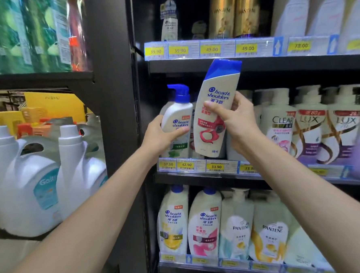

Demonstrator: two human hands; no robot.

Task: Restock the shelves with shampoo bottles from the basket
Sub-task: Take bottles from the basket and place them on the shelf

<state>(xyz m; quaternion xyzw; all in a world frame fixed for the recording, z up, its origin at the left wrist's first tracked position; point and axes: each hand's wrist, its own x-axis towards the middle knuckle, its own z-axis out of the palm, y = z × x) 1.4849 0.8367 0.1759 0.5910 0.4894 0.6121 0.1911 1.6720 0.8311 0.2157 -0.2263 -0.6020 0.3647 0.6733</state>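
Observation:
My right hand grips a tall white Head & Shoulders bottle with a blue flip cap and a red swirl on its label. It is tilted to the right in front of the middle shelf. My left hand is wrapped around a white Head & Shoulders pump bottle with a blue pump, standing at the left end of that shelf. The two bottles are side by side and almost touch. The basket is not in view.
Clear and Lux pump bottles fill the middle shelf to the right. Pantene bottles stand on the shelf above, Head & Shoulders and Pantene bottles below. A black upright post borders the bay on the left, with large white detergent jugs beyond it.

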